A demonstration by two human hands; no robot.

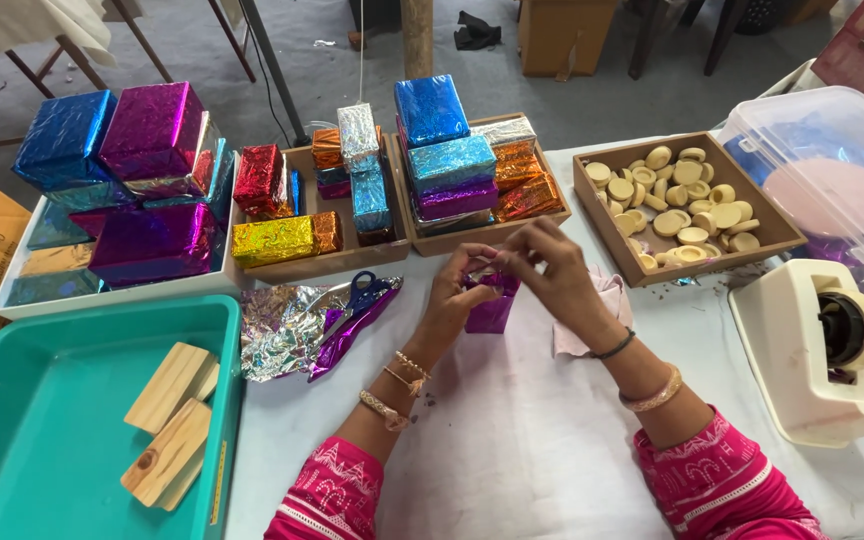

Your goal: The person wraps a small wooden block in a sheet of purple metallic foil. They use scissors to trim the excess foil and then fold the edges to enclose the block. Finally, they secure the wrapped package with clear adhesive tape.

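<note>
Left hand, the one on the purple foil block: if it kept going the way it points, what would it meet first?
Likely the wooden tray of foil-wrapped blocks just beyond the left hand and its purple block; depth is unclear.

Two wooden blocks point(170, 425) lie in one teal tray point(12, 400). One pair of scissors point(357, 297) and one tape dispenser point(817, 350) sit out. Three wooden trays point(602, 215) stand at twelve o'clock.

sleeves: she's rocking bright pink fabric sleeves point(722, 480) with white pattern
left wrist: wearing thin gold bangles point(399, 385)
right wrist: sporting a black band point(616, 346), gold bangle point(654, 394)
</note>
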